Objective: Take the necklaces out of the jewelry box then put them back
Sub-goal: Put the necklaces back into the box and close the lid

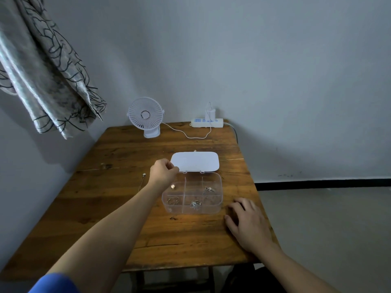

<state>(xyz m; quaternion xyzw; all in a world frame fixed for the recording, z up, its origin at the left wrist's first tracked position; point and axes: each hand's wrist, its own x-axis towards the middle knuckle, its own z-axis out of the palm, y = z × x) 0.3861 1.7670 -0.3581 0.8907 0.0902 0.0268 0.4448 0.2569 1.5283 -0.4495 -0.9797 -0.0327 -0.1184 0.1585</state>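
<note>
A clear plastic jewelry box point(219, 200) with several compartments stands on the wooden table, its white lid point(195, 161) folded flat behind it. My left hand point(164, 171) hovers over the back-left compartment with its fingertips pinched together. A small pendant point(173, 187) sits just beneath them; its chain is too thin to make out. More necklaces lie in the front-left point(173, 200), front-middle point(195, 203) and back-right point(209, 189) compartments. Another necklace point(143, 175) lies on the table left of the box. My right hand point(246, 223) rests flat on the table, right of the box.
A white desk fan point(146, 116) and a power strip point(207, 122) with a plugged-in charger stand at the table's far edge, joined by a white cable. A patterned curtain point(46, 70) hangs at the left. The table's right edge point(257, 187) runs close to the box.
</note>
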